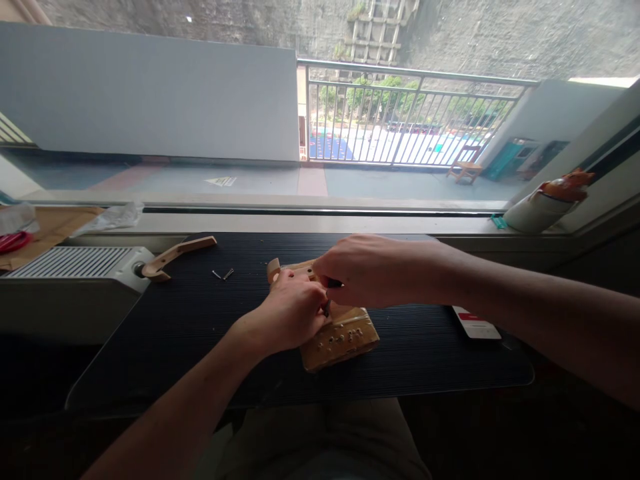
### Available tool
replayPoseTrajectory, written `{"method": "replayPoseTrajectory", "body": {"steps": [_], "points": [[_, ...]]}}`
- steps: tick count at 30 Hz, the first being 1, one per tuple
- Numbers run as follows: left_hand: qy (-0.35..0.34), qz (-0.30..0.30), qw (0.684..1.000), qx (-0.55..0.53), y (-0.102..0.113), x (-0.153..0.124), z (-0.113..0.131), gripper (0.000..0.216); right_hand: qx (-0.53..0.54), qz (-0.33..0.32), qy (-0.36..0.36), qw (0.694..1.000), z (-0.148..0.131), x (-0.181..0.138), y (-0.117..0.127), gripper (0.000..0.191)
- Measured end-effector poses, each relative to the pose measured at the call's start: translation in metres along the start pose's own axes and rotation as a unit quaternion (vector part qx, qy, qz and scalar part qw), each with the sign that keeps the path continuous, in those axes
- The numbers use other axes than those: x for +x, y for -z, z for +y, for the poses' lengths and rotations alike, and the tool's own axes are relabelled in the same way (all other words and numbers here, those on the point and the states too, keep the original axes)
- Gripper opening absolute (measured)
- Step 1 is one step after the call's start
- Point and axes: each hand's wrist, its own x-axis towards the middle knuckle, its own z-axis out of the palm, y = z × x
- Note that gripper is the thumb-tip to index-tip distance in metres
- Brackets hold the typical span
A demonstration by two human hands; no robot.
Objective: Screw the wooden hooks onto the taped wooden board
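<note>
A pale wooden piece (273, 269) with small round holes lies on a brown, tape-covered box (345, 343), whose near part is dotted with holes. My left hand (285, 313) is closed over the wooden piece and presses it against the box. Just above and to the right, my right hand (367, 270) grips a dark-handled tool (335, 284). A slim metal part points down beside my left fingertips; its tip is hidden, and I cannot tell the tool's exact kind. Several small screws (223, 274) lie left of the box.
A second, bent wooden piece (181, 252) lies at the black table's (165, 333) back left, near a white radiator (80, 262). A phone (476, 323) rests under my right forearm. Plastic wrapping (113, 217) and a pot (537, 210) sit by the window.
</note>
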Motion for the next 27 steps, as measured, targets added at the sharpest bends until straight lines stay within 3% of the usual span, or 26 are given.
{"method": "replayPoseTrajectory", "body": {"steps": [6, 11, 14, 20, 25, 27], "points": [[-0.002, -0.012, 1.0, -0.016, 0.001, -0.001, 0.0, 0.013, 0.029, 0.036, -0.026, 0.999, 0.011, -0.004, -0.008, 0.017], [0.001, -0.016, 0.999, -0.028, -0.001, -0.001, -0.002, 0.013, 0.023, -0.008, 0.011, 1.0, 0.008, -0.005, 0.0, 0.015], [0.004, -0.014, 1.0, -0.026, 0.0, -0.001, -0.001, 0.013, 0.04, 0.002, 0.016, 0.999, 0.014, 0.0, -0.003, 0.016], [0.009, -0.004, 1.0, -0.02, 0.002, -0.001, -0.001, 0.013, 0.084, 0.032, -0.021, 0.996, 0.027, 0.003, -0.017, 0.019], [0.015, -0.02, 1.0, -0.018, 0.003, -0.002, 0.0, 0.012, 0.082, 0.043, -0.012, 0.996, 0.023, -0.005, -0.006, 0.031], [0.015, -0.023, 0.999, -0.019, 0.004, -0.002, 0.001, 0.012, 0.072, 0.039, 0.003, 0.997, 0.02, -0.007, -0.002, 0.026]]}}
